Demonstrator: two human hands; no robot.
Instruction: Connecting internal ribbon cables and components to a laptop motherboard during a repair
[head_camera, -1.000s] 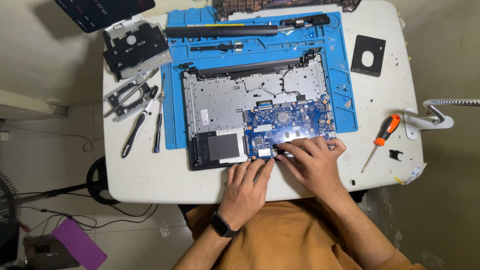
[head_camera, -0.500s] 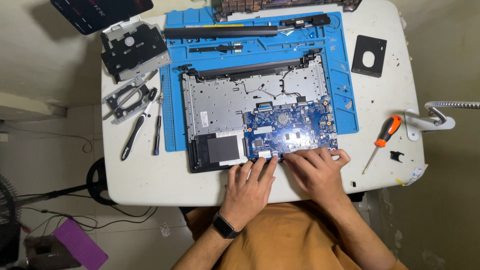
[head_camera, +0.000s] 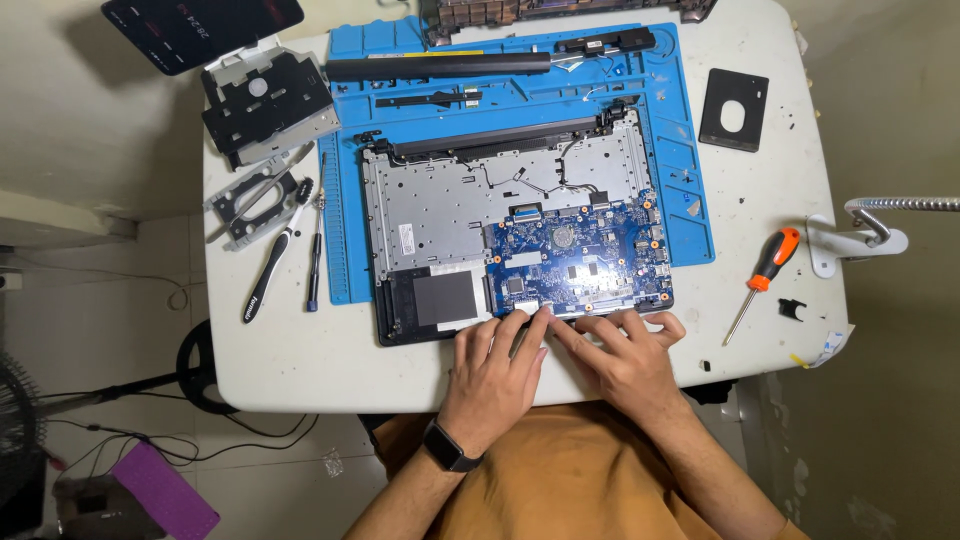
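Our left hand (head_camera: 497, 362) and right hand (head_camera: 622, 353) lie flat, fingers spread and gripping nothing, on the near edge of the opened laptop (head_camera: 510, 235). It lies lengthwise left to right, hinge away from us, on a blue mat (head_camera: 690, 180) over a white table (head_camera: 300, 360) above tiled floor (head_camera: 120, 320).

Tabletop (head_camera: 300, 370): orange screwdriver (head_camera: 765, 272), black square plate (head_camera: 734, 110), drive caddy (head_camera: 268, 105), metal bracket (head_camera: 250, 200), black tool (head_camera: 275, 265), phone (head_camera: 200, 28).
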